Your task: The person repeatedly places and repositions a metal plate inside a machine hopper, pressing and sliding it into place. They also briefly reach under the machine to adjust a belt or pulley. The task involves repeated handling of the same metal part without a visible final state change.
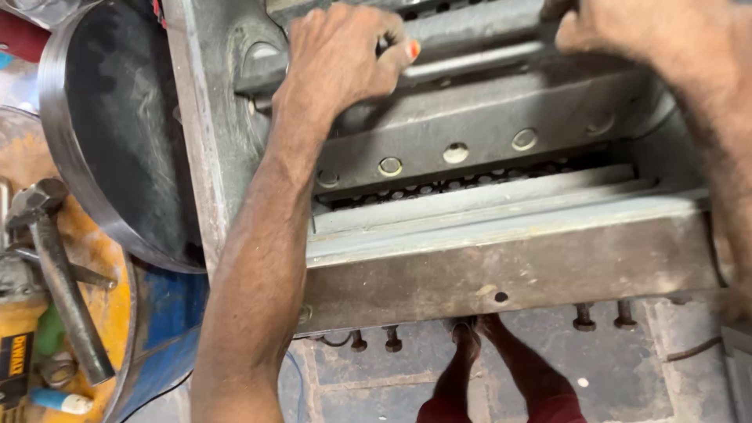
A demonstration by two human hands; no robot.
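Observation:
My left hand [345, 59] is curled over a grey steel bar [470, 47] at the top of a heavy metal machine frame [501, 266], fingers wrapped round the bar. My right hand [619, 27] grips the same upper part at the top right, its fingers partly out of view. Under the hands runs a thick steel blade block [486, 133] with a row of round bolt heads. A perforated screen [439, 184] shows in the gap beneath it.
A large dark flywheel [110, 133] stands at the left of the frame. A hammer [59, 274], a yellow power tool [16, 345] and small parts lie on a yellow-topped blue drum [164, 329]. Bolts hang under the frame; my legs stand on a stone floor [627, 368].

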